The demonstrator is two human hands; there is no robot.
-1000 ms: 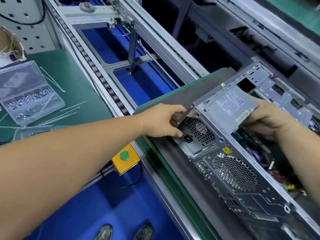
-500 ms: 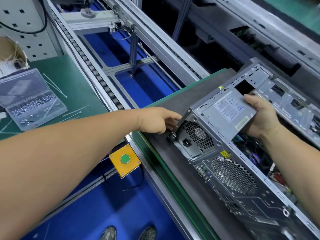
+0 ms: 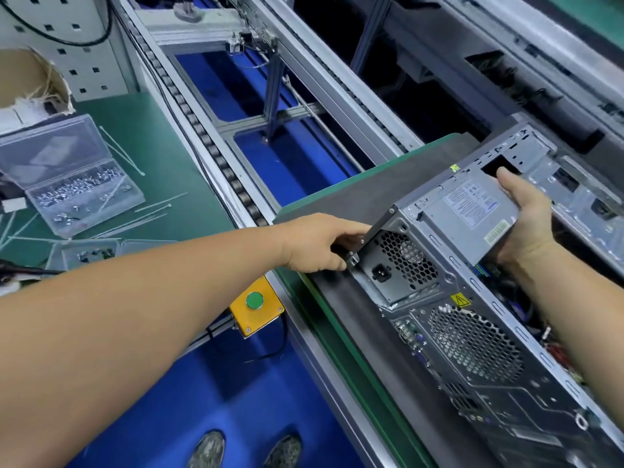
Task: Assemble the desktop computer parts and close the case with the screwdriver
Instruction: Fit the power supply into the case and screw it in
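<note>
Both hands are used here: power supply [image 3: 471, 211] gripped by right hand [image 3: 526, 221], case [image 3: 506, 349] corner pinched by left hand [image 3: 317, 244].

Bright, even overhead lighting, with soft shadows under the left hand [image 3: 320, 243]. Mild glare on the computer case [image 3: 479, 309]. Wide-angle bending toward the frame's edges; blurred at lower right and far upper right.

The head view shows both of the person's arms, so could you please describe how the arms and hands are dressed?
Both forearms are bare up to the frame's edge: no sleeves show. The left hand and right hand wear no gloves, and no watch, ring or wrist strap is visible.
</note>
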